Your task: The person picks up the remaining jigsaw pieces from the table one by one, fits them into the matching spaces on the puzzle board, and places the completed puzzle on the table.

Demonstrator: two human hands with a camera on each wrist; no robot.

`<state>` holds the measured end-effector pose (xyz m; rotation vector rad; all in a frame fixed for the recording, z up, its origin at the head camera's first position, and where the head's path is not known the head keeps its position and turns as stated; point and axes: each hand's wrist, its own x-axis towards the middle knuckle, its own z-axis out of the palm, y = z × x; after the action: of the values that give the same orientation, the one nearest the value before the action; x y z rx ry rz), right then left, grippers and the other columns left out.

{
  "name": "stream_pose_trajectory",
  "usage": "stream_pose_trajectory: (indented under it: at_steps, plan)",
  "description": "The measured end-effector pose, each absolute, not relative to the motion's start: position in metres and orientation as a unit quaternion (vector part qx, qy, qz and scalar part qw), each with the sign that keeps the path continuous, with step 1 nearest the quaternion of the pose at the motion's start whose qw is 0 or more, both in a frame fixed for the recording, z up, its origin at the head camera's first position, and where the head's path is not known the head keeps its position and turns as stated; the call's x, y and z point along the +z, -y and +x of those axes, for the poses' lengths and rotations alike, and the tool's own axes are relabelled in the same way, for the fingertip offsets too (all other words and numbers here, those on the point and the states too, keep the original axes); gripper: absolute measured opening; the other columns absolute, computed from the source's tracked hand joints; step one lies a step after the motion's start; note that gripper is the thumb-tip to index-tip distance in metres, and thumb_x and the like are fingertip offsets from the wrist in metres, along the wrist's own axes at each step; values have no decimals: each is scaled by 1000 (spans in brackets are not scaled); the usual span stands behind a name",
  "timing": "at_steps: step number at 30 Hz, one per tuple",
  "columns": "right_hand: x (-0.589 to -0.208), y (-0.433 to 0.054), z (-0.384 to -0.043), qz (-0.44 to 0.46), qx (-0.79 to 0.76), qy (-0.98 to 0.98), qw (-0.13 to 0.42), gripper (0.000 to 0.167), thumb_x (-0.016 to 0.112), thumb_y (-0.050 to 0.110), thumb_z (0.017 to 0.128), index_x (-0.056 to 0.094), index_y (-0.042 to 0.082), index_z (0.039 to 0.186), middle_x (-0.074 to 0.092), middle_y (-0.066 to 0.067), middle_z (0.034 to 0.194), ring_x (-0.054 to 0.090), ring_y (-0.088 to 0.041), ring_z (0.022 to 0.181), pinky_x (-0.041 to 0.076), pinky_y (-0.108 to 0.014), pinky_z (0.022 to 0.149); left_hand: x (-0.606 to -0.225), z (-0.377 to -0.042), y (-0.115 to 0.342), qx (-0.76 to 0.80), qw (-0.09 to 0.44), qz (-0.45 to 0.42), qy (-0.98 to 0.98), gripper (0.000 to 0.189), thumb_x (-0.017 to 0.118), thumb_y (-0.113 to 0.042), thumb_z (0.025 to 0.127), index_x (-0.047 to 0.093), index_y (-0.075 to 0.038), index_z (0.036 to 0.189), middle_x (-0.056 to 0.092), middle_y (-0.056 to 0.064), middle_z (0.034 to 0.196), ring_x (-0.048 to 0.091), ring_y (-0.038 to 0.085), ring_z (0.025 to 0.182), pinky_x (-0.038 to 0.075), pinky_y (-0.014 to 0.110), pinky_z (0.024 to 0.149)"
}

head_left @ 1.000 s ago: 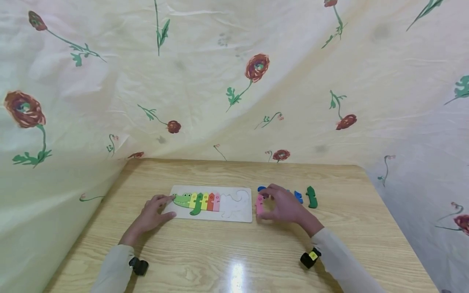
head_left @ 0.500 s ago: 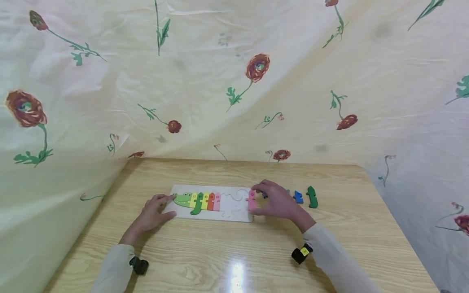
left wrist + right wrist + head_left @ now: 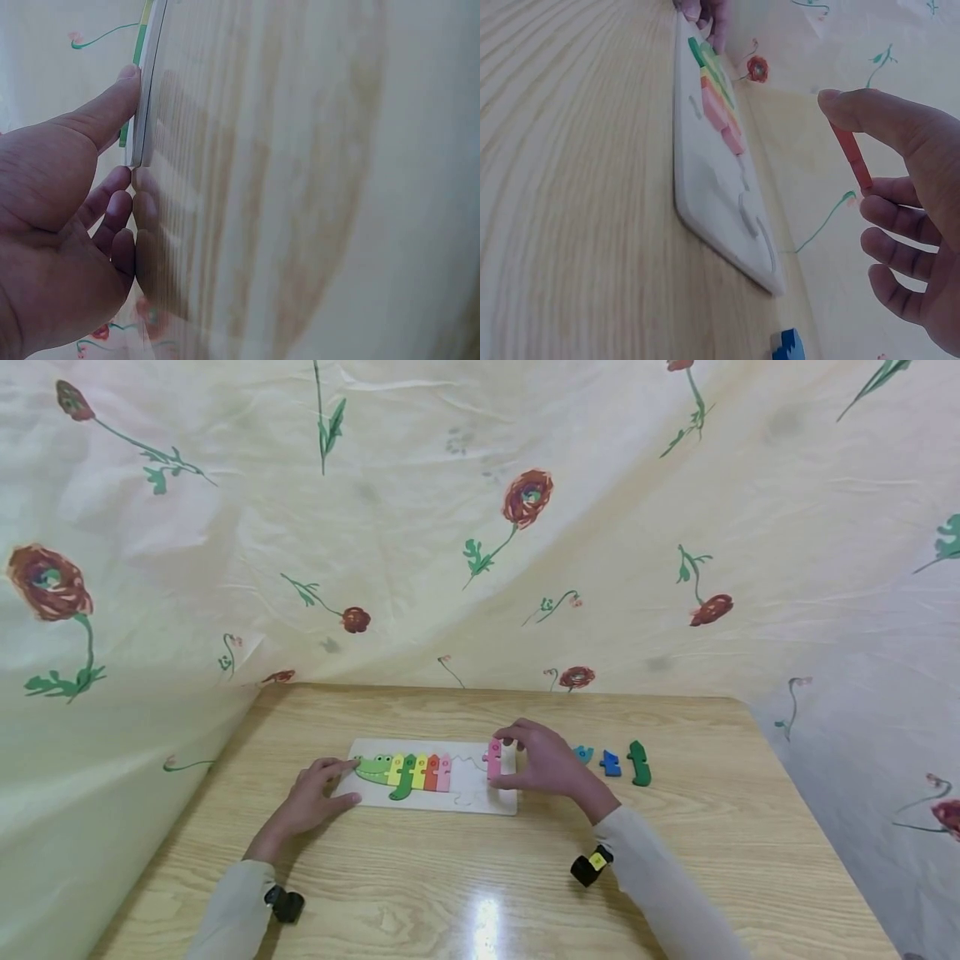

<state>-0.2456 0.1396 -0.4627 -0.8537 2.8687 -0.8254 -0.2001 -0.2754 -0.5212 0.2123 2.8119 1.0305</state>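
Observation:
My right hand [image 3: 551, 762] pinches a pink puzzle piece [image 3: 492, 762] between thumb and fingers, over the right end of the white puzzle board [image 3: 435, 807]. The right wrist view shows this piece [image 3: 852, 157] edge-on and raised above the board [image 3: 705, 191]. A crocodile's green head [image 3: 372, 769] and several yellow, green, orange and light pink body pieces lie in a row on the board's left half. Outlines mark its right half. My left hand [image 3: 309, 800] rests at the board's left end, its thumb [image 3: 112, 105] against the board and the other fingers loosely bent.
Right of the board lie a light blue piece [image 3: 582, 754], a blue piece [image 3: 611, 764] and a dark green piece [image 3: 639, 764]. A flowered cloth [image 3: 420, 568] hangs behind and beside the wooden table [image 3: 420, 885].
My right hand has taken the pink piece from the table right of the board and carried it left over the board's right end. My left hand has stayed in place.

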Motion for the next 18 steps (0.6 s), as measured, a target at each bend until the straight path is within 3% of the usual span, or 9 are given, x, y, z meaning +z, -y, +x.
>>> stream_pose_trajectory:
  at_steps: [18]
  plan:
    - [-476,-107,-259,-268,-305,-913,47,71,91,49,72,69,13,129,66,-1,114,62,-22,101,53,-37,84,-521,-200,277,344,76,67,-934,64,75,-33,94,52,-13,151,42,25,150,39,43,128,38,64,100]
